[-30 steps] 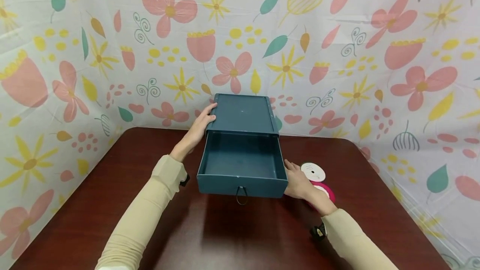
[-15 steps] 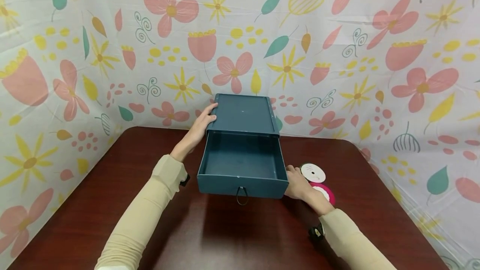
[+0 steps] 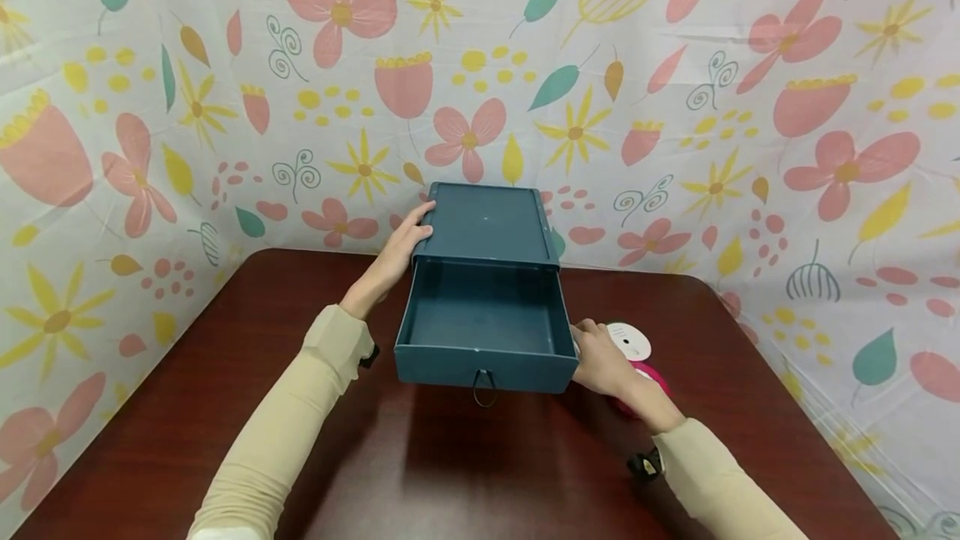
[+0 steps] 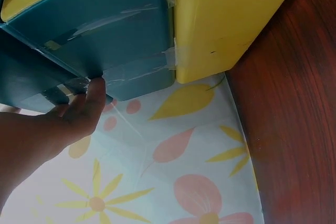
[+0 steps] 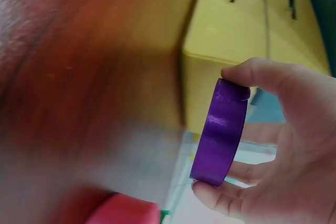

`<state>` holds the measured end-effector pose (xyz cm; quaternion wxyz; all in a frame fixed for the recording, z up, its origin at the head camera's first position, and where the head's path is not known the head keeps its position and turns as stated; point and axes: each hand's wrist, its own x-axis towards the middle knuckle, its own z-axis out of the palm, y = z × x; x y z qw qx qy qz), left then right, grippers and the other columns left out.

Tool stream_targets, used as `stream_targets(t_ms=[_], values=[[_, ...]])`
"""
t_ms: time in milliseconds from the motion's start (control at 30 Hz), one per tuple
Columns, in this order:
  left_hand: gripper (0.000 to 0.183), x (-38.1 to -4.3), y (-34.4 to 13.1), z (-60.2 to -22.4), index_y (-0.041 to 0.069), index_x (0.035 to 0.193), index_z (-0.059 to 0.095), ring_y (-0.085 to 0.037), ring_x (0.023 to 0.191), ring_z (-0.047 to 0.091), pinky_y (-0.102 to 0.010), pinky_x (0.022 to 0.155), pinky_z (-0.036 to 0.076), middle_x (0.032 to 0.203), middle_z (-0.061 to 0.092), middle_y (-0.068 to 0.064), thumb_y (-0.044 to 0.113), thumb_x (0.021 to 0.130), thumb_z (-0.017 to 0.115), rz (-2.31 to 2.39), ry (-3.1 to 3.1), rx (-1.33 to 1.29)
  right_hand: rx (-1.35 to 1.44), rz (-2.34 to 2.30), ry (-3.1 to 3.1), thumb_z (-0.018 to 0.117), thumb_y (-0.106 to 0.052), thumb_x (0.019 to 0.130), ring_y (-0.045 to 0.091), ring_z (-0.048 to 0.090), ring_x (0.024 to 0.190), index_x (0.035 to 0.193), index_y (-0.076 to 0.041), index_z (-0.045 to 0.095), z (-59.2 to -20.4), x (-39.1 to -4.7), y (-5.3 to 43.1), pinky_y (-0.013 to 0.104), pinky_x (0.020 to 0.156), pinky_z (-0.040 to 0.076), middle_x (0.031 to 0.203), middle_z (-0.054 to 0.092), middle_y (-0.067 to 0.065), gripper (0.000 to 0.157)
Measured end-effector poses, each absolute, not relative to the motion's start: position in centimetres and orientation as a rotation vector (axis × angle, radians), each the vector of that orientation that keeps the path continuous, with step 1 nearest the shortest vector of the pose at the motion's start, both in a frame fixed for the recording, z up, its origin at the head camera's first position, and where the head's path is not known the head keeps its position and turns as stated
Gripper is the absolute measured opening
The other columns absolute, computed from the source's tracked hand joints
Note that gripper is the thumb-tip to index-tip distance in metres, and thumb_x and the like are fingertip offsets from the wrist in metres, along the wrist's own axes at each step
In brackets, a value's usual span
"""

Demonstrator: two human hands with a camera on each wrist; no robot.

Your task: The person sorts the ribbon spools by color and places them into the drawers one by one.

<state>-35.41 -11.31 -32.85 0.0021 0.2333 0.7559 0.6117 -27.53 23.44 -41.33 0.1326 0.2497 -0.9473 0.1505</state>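
Observation:
A stacked drawer unit [image 3: 486,227] has its dark teal top drawer [image 3: 483,315] pulled out, with nothing inside and a black loop [image 3: 484,388] on the front. My left hand [image 3: 393,261] rests against the unit's left side; in the left wrist view its fingertips touch the teal wall [image 4: 100,40]. To the right of the drawer, my right hand [image 3: 600,361] pinches a spool of purple ribbon [image 5: 220,132] between thumb and fingers. That spool is mostly hidden by the hand in the head view.
Below the teal drawer are yellow drawers [image 5: 231,40] with black loops. Beside my right hand lie a white-faced spool [image 3: 630,342] and a pink spool [image 3: 654,375] on the dark red-brown table [image 3: 300,440]. A floral cloth [image 3: 480,65] hangs close behind.
My right hand's fingers have gone from stretched out to curled, and they now hold the ribbon spool. My left hand and the drawer have stayed in place.

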Motion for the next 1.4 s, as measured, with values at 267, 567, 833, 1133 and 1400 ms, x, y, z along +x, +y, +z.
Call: stream_targets(t_ms=[267,567,833,1133,1400], values=[[0.056,-35.5,-11.4,-32.9,0.026,0.156,0.016,-0.023,0.148,0.018,-0.052,0.118,0.02,0.163,0.01,0.001,0.035,0.103,0.032,1.927,2.351,0.743,0.683,0.494,-2.745,0.077,-0.027,0.077,0.032,0.052,0.099,0.126,0.004,0.062,-38.3,-26.1,23.3,0.041,0.079,0.039,0.11,0.063,0.02,0.061],[0.058,-33.8,-11.2,-31.4,0.018,0.157,0.013,-0.029,0.148,0.016,-0.053,0.117,0.02,0.164,0.007,-0.006,0.027,0.103,0.032,1.93,2.305,0.735,0.678,0.48,-2.728,0.076,-0.028,0.079,0.031,0.05,0.103,0.132,0.0,0.058,-35.6,-25.3,23.2,0.039,0.078,0.039,0.114,0.061,0.019,0.062],[0.058,-34.6,-11.2,-32.1,0.022,0.156,0.015,-0.024,0.149,0.015,-0.052,0.118,0.018,0.163,0.01,-0.002,0.031,0.102,0.032,1.911,2.359,0.721,0.659,0.484,-2.72,0.072,-0.023,0.084,0.031,0.047,0.107,0.136,-0.002,0.054,-32.7,-24.7,23.5,0.044,0.083,0.044,0.12,0.058,0.02,0.059],[0.057,-35.5,-11.3,-32.8,0.023,0.156,0.016,-0.023,0.149,0.015,-0.051,0.118,0.019,0.163,0.009,-0.001,0.034,0.102,0.032,1.933,2.361,0.75,0.676,0.479,-2.658,0.072,-0.023,0.084,0.032,0.047,0.104,0.136,-0.003,0.054,-29.7,-24.3,23.6,0.046,0.082,0.043,0.117,0.057,0.02,0.059],[0.056,-35.6,-11.3,-32.9,0.026,0.156,0.017,-0.019,0.149,0.014,-0.05,0.119,0.017,0.163,0.01,0.002,0.036,0.103,0.032,1.919,2.364,0.74,0.646,0.507,-2.662,0.07,-0.029,0.085,0.029,0.043,0.109,0.138,-0.007,0.053,-28.0,-23.5,22.6,0.048,0.086,0.043,0.12,0.055,0.016,0.06]])
